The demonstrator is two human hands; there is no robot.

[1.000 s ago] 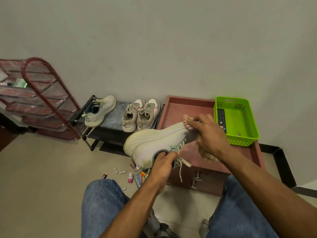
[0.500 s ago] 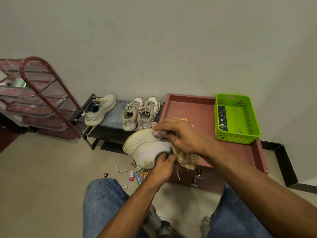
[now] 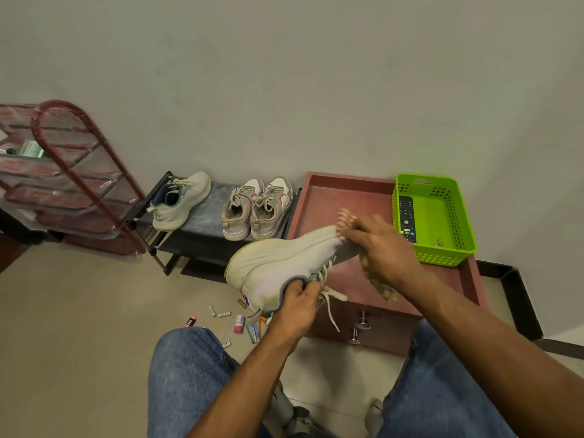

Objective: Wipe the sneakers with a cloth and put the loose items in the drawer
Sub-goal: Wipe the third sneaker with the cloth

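A person seated low, knees in blue jeans at the bottom of the frame, holds a white sneaker [image 3: 278,263] sole-up at centre. The left hand [image 3: 297,303] is clenched on the shoe's collar beside the trailing laces, apparently to steady it. The right hand [image 3: 384,248] is closed over a pale cloth [image 3: 346,216] pressed at the toe end, which suggests a wiping stroke along the sole edge.

Its likely mate [image 3: 180,200] and another pair [image 3: 256,208] wait on a dark shoe rack [image 3: 205,245] at centre left. The loose items [image 3: 235,316], seemingly batteries, pens and small tubes, lie scattered on the floor below the shoe, beside the red-brown drawer unit [image 3: 373,330]. A green basket [image 3: 433,216] on top holds a remote control [image 3: 406,218]. No brand or writing is legible.
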